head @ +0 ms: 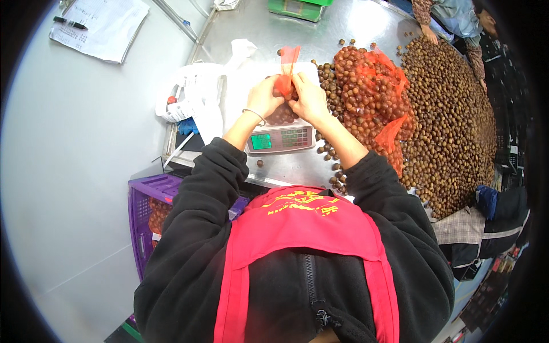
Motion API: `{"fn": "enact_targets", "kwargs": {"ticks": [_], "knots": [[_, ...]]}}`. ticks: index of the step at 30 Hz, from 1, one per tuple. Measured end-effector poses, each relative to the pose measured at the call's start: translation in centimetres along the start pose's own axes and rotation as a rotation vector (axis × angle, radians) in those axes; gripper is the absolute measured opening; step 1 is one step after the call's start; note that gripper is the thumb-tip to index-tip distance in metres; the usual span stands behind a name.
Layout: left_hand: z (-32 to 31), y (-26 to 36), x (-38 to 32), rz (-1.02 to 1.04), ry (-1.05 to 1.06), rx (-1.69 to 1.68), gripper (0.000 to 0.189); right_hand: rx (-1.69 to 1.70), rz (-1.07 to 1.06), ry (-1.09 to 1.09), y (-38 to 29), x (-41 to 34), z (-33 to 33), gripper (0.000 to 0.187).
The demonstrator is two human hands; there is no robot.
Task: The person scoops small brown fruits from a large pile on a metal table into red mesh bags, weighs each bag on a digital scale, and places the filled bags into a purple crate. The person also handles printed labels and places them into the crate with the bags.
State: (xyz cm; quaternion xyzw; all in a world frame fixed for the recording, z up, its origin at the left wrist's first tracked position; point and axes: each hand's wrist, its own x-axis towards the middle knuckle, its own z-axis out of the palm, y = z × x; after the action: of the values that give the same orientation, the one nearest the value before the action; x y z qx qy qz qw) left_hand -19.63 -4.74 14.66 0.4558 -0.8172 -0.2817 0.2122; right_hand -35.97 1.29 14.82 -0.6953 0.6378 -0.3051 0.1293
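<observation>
A red mesh bag (284, 115) of round brown nuts sits on the platform of a digital scale (281, 139) with a lit green display. My left hand (262, 96) grips the bag's gathered neck from the left. From the right, my right hand (309, 97) closes on the same neck, its fingers near the left ones. The bag's loose red top sticks up beyond my fingers. My hands and wrists partly cover the nuts in the bag. Several filled red mesh bags (371, 92) are heaped right of the scale, with loose nuts (328, 83) between.
A large pile of loose nuts (448, 124) covers the metal table's right side, where another person's hand (429, 34) reaches in. White label strips (208, 92) lie left of the scale. A green scale (298, 9) stands at the back. A purple crate (137, 223) holds filled bags below left.
</observation>
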Motion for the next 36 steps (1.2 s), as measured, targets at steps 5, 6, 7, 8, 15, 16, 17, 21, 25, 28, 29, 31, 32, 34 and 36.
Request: {"fn": "enact_targets", "kwargs": {"ticks": [5, 6, 7, 8, 15, 16, 17, 21, 25, 28, 29, 31, 32, 34, 36], "knots": [[-1.0, 1.3, 0.0, -0.129, 0.052, 0.089, 0.030, 0.054, -0.021, 0.096, -0.1, 0.4, 0.2, 0.030], [-1.1, 1.7, 0.0, -0.123, 0.049, 0.090, 0.032, 0.125, 0.008, 0.082, -0.1, 0.4, 0.2, 0.029], [-1.3, 2.0, -0.1, -0.116, 0.046, 0.092, 0.034, 0.251, 0.042, 0.065, -0.1, 0.5, 0.2, 0.031], [-1.4, 2.3, 0.0, -0.105, 0.042, 0.094, 0.035, 0.380, 0.083, 0.026, -0.1, 0.6, 0.0, 0.034], [-1.8, 4.2, 1.1, 0.013, -0.096, -0.307, 0.050, 1.270, 0.347, -0.187, 0.6, 0.1, -1.1, 0.063], [-2.0, 4.2, 1.2, 0.017, -0.170, -0.471, 0.057, 1.360, 0.345, -0.173, 0.8, -0.2, -1.1, 0.063], [-2.2, 4.1, 1.2, 0.020, -0.248, -0.636, 0.064, 1.450, 0.345, -0.157, 1.1, -0.4, -1.1, 0.063], [-1.8, 3.3, 0.6, 0.101, -0.216, -0.659, 0.085, 1.739, 0.587, -0.078, 2.5, -1.8, -1.0, 0.041], [1.6, 2.8, 0.3, 0.194, -0.184, -0.264, 0.089, 1.774, 0.578, -0.067, 2.8, -1.9, -0.6, 0.025], [3.8, 2.4, 0.1, 0.386, -0.005, 0.067, 0.075, 1.643, 0.527, -0.081, 3.1, -2.4, -0.8, 0.024], [4.1, 2.2, 0.3, 0.413, 0.038, 0.137, 0.061, 1.604, 0.521, -0.064, 3.4, -2.9, -1.1, 0.024], [4.4, 1.8, 0.5, 0.467, 0.049, 0.207, 0.044, 1.524, 0.550, -0.133, 4.4, -4.3, -1.9, 0.021], [4.6, 1.8, 0.5, 0.512, 0.058, 0.257, 0.031, 1.552, 0.591, -0.143, 4.7, -5.0, -2.2, 0.020], [4.6, 1.7, 0.5, 0.594, 0.066, 0.331, 0.030, 1.584, 0.635, -0.183, 5.0, -5.7, -2.3, 0.018], [4.5, 1.7, 0.5, 0.625, 0.051, 0.416, 0.029, 1.574, 0.695, -0.219, 4.7, -6.1, -2.0, 0.017]]}}
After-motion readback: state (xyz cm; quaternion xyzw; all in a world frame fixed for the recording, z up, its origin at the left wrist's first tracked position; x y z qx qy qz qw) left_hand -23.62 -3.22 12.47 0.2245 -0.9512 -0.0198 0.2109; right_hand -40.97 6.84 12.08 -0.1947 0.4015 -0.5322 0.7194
